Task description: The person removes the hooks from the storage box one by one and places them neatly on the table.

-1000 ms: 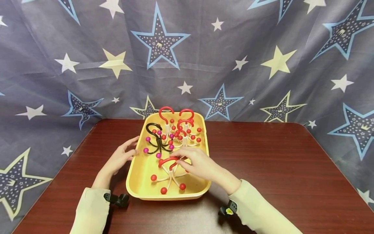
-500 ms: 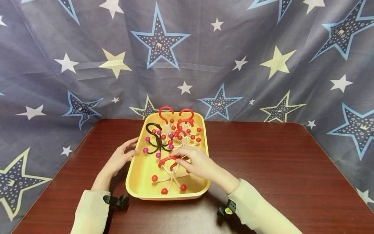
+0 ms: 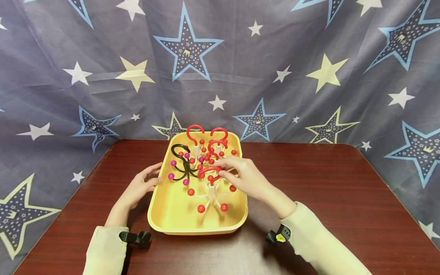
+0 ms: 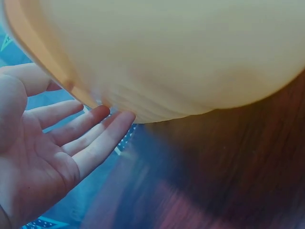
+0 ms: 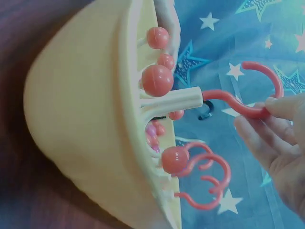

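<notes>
3 rear hangers (image 3: 196,149) part-hidden | right grip (image 3: 244,175) pinches red hook (image 5: 250,112) | left grip (image 3: 138,187) straight-fingered at tray (image 3: 197,231)

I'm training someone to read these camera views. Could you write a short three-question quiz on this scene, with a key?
1. Multiple choice: what colour are the balls on the black hanger?
A. Green
B. Magenta
C. White

2. True or false: the left hand is at the left side of the yellow tray.

3. Open: what does the right hand pinch?

Key:
1. B
2. True
3. The red hook of a white hanger
</notes>
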`<action>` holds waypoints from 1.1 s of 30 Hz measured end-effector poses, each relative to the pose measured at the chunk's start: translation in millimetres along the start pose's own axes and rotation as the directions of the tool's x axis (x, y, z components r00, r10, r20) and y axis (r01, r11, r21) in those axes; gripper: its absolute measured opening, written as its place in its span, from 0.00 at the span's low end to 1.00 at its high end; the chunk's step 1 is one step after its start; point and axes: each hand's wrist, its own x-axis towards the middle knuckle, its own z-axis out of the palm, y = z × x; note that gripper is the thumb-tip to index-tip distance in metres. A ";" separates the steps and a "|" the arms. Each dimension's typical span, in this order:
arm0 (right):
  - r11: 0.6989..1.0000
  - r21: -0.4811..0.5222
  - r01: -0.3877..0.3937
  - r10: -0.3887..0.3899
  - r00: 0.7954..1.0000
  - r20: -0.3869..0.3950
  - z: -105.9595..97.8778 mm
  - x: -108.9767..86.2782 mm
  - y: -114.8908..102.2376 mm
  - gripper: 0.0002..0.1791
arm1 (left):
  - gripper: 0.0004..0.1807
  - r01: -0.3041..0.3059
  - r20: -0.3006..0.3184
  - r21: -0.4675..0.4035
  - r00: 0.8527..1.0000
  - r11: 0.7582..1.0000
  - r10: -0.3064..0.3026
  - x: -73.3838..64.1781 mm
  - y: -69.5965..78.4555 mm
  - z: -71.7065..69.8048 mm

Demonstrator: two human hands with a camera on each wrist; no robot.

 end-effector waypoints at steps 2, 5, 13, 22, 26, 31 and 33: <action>1.000 0.001 -0.006 0.006 1.000 -0.022 -6.4 0.5 1.9 0.11 | 0.32 -0.003 -0.003 -0.010 1.000 1.000 0.003 -1.0 -0.7 -0.2; 1.000 -0.008 -0.025 0.024 0.998 -0.060 -15.7 1.3 5.2 0.11 | 0.31 -0.009 -0.011 -0.023 1.000 1.000 0.008 -1.9 -1.5 0.1; 0.992 0.056 -0.111 0.118 0.984 -0.135 -41.4 3.1 13.8 0.11 | 0.30 -0.015 -0.027 -0.051 1.000 0.999 0.014 -3.0 -4.2 1.3; 0.985 -0.030 -0.172 0.162 0.966 -0.203 -70.8 2.1 27.8 0.11 | 0.31 -0.009 -0.025 -0.042 1.000 0.999 0.008 -5.2 -4.5 1.5; 0.978 -0.073 -0.196 0.173 0.955 -0.239 -80.7 0.9 37.0 0.11 | 0.31 -0.013 -0.023 -0.048 1.000 0.999 0.012 -5.0 -4.6 1.3; 0.962 -0.118 -0.245 0.206 0.940 -0.270 -89.9 -0.2 49.7 0.12 | 0.31 -0.016 -0.018 -0.055 1.000 0.998 0.015 -5.0 -4.9 1.6; 0.953 -0.140 -0.270 0.224 0.935 -0.276 -92.5 -0.1 55.2 0.11 | 0.31 -0.018 -0.017 -0.059 1.000 0.998 0.017 -4.9 -5.2 1.9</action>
